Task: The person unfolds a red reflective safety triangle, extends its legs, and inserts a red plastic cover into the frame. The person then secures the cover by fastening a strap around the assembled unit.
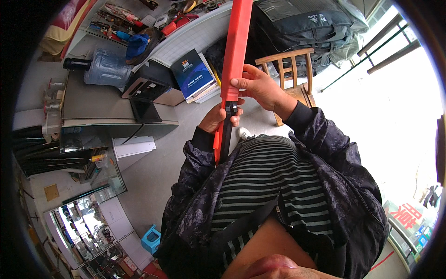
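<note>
A long red, box-like sleeve (236, 46) runs up past the top edge of the picture. From its lower end comes a narrow black and red piece (225, 135) with a black clip-like part (231, 109); its exact kind I cannot make out. My left hand (215, 118) is closed round this narrow piece, thumb in front and fingertips showing on the far side. My right hand (263, 87) pinches the sleeve's lower end, its thumb on the front face. The right hand's other fingers are partly hidden behind the sleeve.
A wooden chair (292, 65) stands beyond my right hand, before large dark bags (311, 28). A blue booklet (192, 74) lies on papers at the left, near a counter (88, 104) with a clear water jug (108, 68). A blue stool (151, 239) sits lower left.
</note>
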Motion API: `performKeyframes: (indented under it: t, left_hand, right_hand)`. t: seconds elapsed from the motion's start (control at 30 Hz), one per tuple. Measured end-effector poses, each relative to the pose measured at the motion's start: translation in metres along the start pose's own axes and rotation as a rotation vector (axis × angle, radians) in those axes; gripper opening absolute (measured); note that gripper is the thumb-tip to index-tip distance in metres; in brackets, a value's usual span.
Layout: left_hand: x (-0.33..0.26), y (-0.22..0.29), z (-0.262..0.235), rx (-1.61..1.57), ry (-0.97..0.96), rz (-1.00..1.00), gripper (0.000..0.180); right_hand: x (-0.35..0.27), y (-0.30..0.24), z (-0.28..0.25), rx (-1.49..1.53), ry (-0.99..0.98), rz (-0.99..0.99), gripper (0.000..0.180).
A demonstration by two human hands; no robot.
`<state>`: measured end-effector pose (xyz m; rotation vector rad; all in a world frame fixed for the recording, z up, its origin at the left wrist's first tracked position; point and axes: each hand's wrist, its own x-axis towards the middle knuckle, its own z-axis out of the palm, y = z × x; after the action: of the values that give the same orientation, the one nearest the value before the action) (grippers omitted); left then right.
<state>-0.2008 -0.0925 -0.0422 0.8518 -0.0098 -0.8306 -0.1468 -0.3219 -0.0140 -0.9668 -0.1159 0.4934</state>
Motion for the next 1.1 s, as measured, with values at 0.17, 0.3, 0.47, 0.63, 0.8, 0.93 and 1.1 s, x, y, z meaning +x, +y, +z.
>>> performKeyframes:
  t: [0.17,0.3,0.47,0.63,0.8,0.93,1.1]
  left_hand:
    - [0.003,0.001,0.001,-0.02,-0.019,-0.01,0.11]
    - [0.005,0.003,0.009,-0.03,-0.031,-0.008,0.107]
    - [0.008,0.006,0.016,-0.008,-0.018,0.001,0.099]
    - [0.014,0.007,0.017,-0.017,0.018,-0.016,0.086]
    - [0.016,0.006,0.015,-0.025,0.02,-0.03,0.081]
    - [0.018,0.004,0.012,-0.048,-0.002,-0.025,0.082]
    - [0.019,0.002,0.01,-0.125,-0.059,-0.026,0.089]
  right_hand:
    - [0.001,0.0,-0.002,0.002,0.003,-0.008,0.077]
    - [-0.003,-0.004,-0.004,-0.003,0.0,-0.019,0.077]
    - [-0.004,-0.008,-0.008,-0.025,0.007,-0.021,0.078]
    - [-0.003,-0.008,-0.01,-0.029,0.045,-0.02,0.075]
    - [-0.008,-0.011,-0.009,-0.023,0.072,-0.032,0.072]
    - [-0.01,-0.015,-0.008,-0.019,0.075,-0.04,0.069]
    - [-0.006,-0.015,-0.009,-0.034,0.092,-0.019,0.066]
